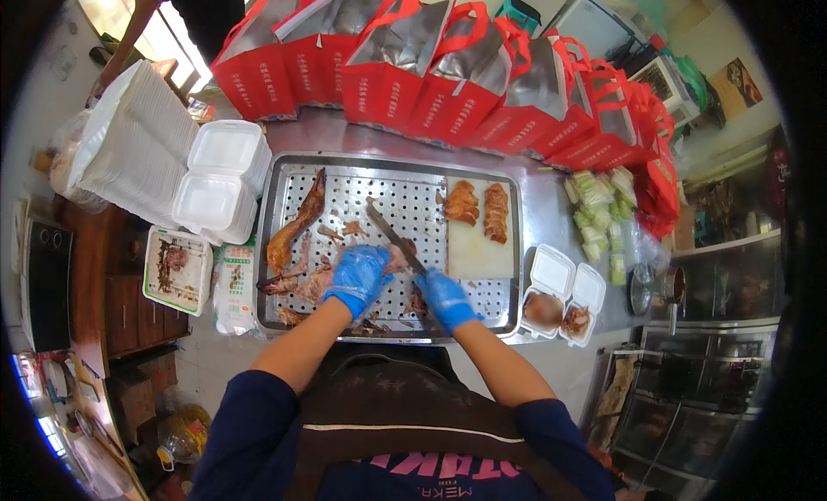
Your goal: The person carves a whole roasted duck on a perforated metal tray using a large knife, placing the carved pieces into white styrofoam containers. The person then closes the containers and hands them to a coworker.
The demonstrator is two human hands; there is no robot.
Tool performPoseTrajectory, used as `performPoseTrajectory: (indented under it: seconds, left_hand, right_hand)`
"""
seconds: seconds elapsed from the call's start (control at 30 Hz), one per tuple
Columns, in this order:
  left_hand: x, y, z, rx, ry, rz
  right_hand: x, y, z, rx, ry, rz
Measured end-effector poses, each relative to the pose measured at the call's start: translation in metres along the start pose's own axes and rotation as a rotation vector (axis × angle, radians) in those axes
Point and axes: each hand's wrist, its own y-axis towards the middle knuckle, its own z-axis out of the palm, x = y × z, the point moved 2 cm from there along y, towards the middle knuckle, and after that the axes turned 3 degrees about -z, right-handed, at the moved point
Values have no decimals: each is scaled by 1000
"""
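In a blue disposable glove, my right hand (pixel 446 299) grips a long knife (pixel 392 233) whose blade points up and left over the perforated metal tray (pixel 400 157). My left hand (pixel 359 275), gloved too, presses on a pale piece of meat (pixel 395 260) beside the blade. Part of a picked poultry carcass (pixel 315 284) lies left of that hand. A browned roast neck (pixel 294 233) rests at the tray's left. On a white cutting board (pixel 475 255) at the tray's right are two portions of sliced roast meat (pixel 461 202), (pixel 496 213). Scraps are scattered over the tray.
Red insulated bags (pixel 387 94) line the table's back. Stacked foam boxes (pixel 223 178) and a tub of scraps (pixel 177 268) stand left. Right are open foam boxes with food (pixel 575 320) and bagged green vegetables (pixel 597 210). Another person's arm (pixel 132 32) shows at upper left.
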Motion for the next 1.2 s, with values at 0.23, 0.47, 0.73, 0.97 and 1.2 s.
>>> performPoseTrajectory:
  seconds: [0.23, 0.47, 0.73, 0.97, 1.2]
  left_hand:
    - [32, 14, 39, -9, -218, -196]
    - [14, 7, -63, -624, 40, -390]
    - [-54, 35, 23, 116, -3, 70]
    - [51, -85, -76, -549, -317, -216]
    - [250, -205, -107, -764, -83, -1035]
  right_hand:
    - [-36, -63, -23, 120, -163, -14]
    - [-47, -64, -17, 52, -71, 23]
    - [-30, -107, -40, -455, 530, 266]
    - [-106, -107, 16, -572, 416, 272]
    - [-44, -81, 12, -477, 500, 193]
